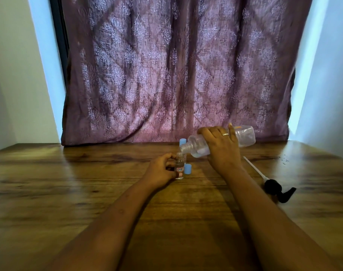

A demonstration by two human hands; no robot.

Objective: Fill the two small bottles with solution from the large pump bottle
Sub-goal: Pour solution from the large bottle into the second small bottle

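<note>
Left hand – grips small bottle | right hand – wraps tilted large bottle

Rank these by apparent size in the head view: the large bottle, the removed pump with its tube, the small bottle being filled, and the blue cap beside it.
1. large bottle
2. pump, nearly as long with its tube but far thinner, and somewhat nearer the camera
3. small bottle
4. blue cap

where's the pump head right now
The black pump head lies on the wooden table, right side of the head view, beyond the right forearm; its white tube points toward the tilted large bottle in the right hand.
</note>
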